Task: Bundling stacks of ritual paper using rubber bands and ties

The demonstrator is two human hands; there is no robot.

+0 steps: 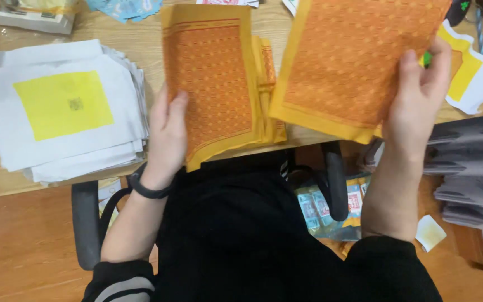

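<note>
i see my left hand resting on the orange patterned sheet with a yellow border that tops a small stack on the wooden surface, just left of the frame's centre, thumb pressed on its lower left part and the grip closed down flat against it; my right hand has its grip pinched on the right edge of a second orange sheet, lifted and tilted in the upper right of the frame, apart from the stack. as i judge it, the handling goes best if the left hand pins the stack so only one sheet slides, and the right keeps its hold at the very edge so the thin paper does not crease or sag. at the left lies a pile of white sheets topped by one with a yellow square. for containers, i can make out only a packet with coloured print down on the floor at lower centre right, beside the black chair arm; i cannot tell what it holds
</note>
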